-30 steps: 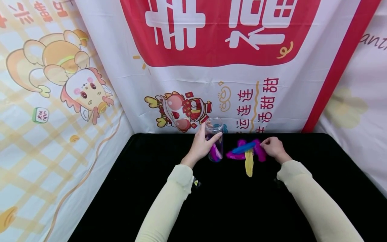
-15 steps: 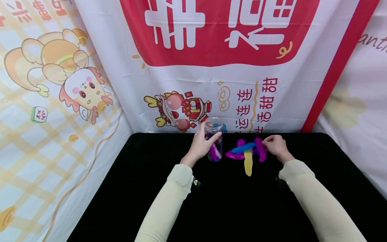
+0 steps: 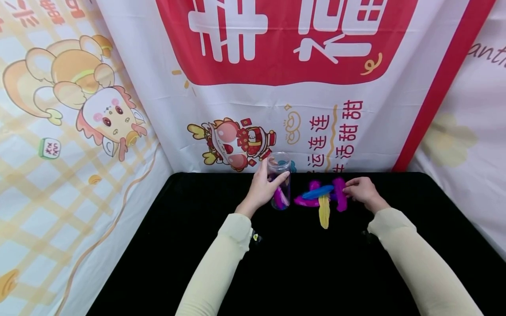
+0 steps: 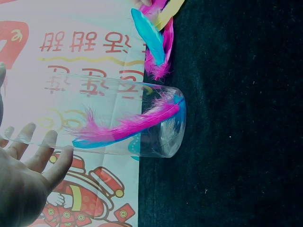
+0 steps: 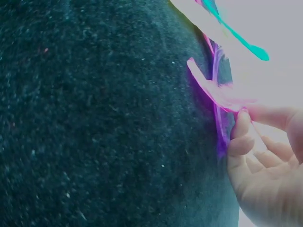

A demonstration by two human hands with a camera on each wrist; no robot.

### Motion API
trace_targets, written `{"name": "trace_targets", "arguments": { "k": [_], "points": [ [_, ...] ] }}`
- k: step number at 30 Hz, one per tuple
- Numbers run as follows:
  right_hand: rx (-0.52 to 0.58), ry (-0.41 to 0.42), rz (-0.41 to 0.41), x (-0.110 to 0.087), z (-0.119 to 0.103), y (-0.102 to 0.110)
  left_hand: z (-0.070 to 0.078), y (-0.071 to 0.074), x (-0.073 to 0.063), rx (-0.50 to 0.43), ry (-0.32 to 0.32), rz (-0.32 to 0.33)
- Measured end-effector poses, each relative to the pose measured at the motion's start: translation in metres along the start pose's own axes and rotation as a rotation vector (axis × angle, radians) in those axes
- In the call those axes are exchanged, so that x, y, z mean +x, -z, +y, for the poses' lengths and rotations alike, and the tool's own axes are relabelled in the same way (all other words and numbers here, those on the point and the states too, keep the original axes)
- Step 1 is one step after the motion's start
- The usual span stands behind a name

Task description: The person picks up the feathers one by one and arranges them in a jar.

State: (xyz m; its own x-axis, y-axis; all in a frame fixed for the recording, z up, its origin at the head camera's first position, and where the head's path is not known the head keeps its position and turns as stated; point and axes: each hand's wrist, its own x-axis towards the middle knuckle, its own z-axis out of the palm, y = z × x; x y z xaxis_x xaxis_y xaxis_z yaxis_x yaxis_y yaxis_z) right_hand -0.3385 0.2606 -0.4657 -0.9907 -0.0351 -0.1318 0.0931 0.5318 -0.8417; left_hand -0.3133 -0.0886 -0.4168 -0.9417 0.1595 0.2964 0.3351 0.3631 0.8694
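My left hand [image 3: 259,188] grips a clear plastic jar [image 3: 280,163] that stands upright near the table's far edge. Inside, a pink feather [image 4: 142,120] lies along a blue feather [image 4: 90,143], as the left wrist view shows. To the right of the jar, my right hand [image 3: 364,192] pinches a magenta feather [image 3: 340,201] between thumb and fingertip. Beside it lies a small pile: a blue feather [image 3: 317,192] on top, a yellow feather [image 3: 324,214] pointing toward me, and more magenta feathers [image 3: 304,202]. A purple feather [image 5: 220,132] shows just behind the pinched one in the right wrist view.
Black cloth covers the table [image 3: 300,272]. Right behind its far edge hangs a white and red printed curtain [image 3: 237,101]. A checked printed sheet [image 3: 59,184] closes off the left side, and a pale sheet [image 3: 470,145] the right.
My right hand has shifted slightly to the right, its fingers now more extended around the magenta feather's edge. The left hand and the jar have stayed in place.
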Motion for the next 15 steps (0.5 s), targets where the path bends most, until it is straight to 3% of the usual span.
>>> {"name": "trace_targets", "arguments": {
  "k": [7,15],
  "points": [
    [0.027,0.005,-0.056,-0.0021,0.0005,0.0071,-0.0007,-0.0003,0.0005,-0.009,-0.008,0.000],
    [0.058,-0.001,-0.065,-0.0013,0.0064,0.0097,-0.0018,-0.0001,0.0016,-0.006,-0.014,-0.005]
  ]
}}
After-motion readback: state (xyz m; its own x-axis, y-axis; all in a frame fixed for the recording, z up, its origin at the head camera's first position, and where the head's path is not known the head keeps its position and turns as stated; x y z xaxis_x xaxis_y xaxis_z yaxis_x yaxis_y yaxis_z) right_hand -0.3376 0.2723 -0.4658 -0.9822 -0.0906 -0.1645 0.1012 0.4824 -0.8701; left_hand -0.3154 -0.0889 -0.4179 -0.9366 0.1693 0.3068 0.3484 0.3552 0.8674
